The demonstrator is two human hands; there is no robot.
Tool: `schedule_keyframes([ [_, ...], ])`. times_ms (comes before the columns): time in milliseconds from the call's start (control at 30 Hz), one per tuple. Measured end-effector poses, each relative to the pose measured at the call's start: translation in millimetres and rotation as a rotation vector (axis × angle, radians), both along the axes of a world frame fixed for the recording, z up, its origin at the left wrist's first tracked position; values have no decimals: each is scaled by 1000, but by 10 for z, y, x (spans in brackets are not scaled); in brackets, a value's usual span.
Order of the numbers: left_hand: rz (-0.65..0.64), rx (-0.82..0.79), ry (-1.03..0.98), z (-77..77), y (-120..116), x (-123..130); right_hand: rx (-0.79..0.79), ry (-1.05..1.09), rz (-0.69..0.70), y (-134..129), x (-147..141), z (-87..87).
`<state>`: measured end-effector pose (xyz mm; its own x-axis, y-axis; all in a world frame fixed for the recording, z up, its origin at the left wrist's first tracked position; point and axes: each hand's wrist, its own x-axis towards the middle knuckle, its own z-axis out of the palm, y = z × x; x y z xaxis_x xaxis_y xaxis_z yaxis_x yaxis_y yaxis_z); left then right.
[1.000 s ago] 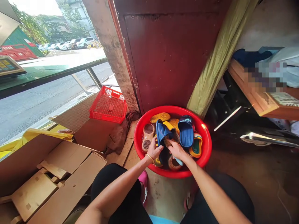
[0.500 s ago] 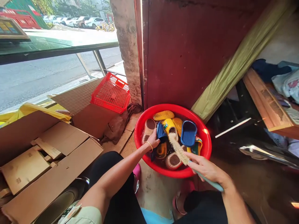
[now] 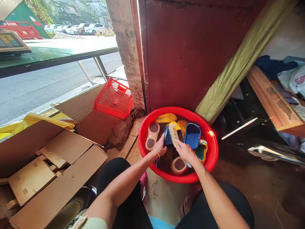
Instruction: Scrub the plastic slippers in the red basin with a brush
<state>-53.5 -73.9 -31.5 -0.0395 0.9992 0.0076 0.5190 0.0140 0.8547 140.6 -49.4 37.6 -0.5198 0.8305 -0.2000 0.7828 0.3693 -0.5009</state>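
Observation:
My left hand (image 3: 161, 147) grips a dark blue slipper (image 3: 167, 136) over a red plastic basin (image 3: 145, 126). Closed round a scrub brush (image 3: 173, 131), my right hand (image 3: 186, 152) lays its pale bristles against the slipper's right side. Dark water and several other slippers fill the basin. A beige-soled slipper (image 3: 152, 136) lies sole up on the left, with another beige sole (image 3: 179, 165) near the front. Yellow slippers (image 3: 166, 117) lie at the back. To the right sits a blue slipper (image 3: 193, 135), beside a green and yellow one (image 3: 202, 151).
An open cardboard box (image 3: 59, 178) with wooden pieces stands at the left. Behind it a red plastic crate (image 3: 114, 98) leans beside a brown cloth (image 3: 120, 133). A dark red door (image 3: 190, 57) rises behind the basin; a wooden drawer (image 3: 276, 98) stands at the right.
My right hand has moved forward and left, bringing the brush from the basin's middle onto the blue slipper. My left hand keeps its hold on the slipper, shifted slightly right. The view has shifted a little.

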Motion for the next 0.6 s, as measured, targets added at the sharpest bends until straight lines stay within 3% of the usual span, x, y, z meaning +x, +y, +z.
schedule_keyframes([
  [100,25,-53,-38,-24,55,-106,-29,-63,147,-221,-89,23],
  [167,51,-95,-59,-43,64,-137,-30,-135,170,-304,-120,38],
  [333,137,-107,-91,-1,36,-141,-24,-282,-55,-121,20,104],
  [400,192,-115,-167,46,43,-166,-42,-230,-55,-89,111,151],
  [600,538,-203,-303,88,80,-241,-272,-52,274,-533,263,235],
])
